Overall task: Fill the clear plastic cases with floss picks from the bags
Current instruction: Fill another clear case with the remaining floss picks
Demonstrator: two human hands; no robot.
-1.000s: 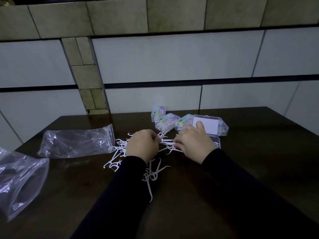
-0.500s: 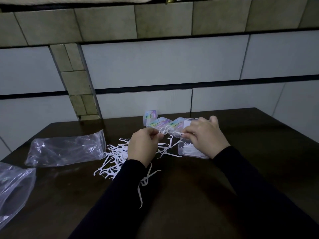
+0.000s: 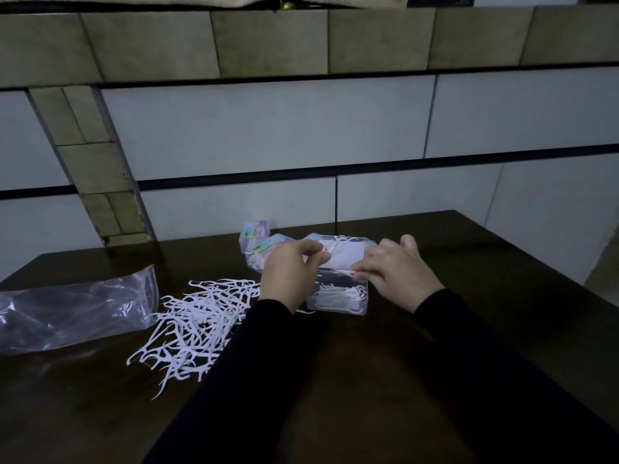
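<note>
as the left hand [image 3: 290, 274] and right hand [image 3: 398, 274] pinch thin white plastic floss picks [image 3: 345, 271] above the open clear plastic case [image 3: 338, 298], they look light, springy, tangle-prone; handles are likely the best grip.

No text, brand, number or sign can be read anywhere. Coloured labels are seen on the lids of two closed cases [image 3: 255, 229] [image 3: 268, 244] at the back of the counter [image 3: 435, 346], but their print is too small and blurred to be made out. A plain white card [image 3: 348, 256] is seen in the lid of the open case [image 3: 338, 301], with no lettering discernible.
</note>
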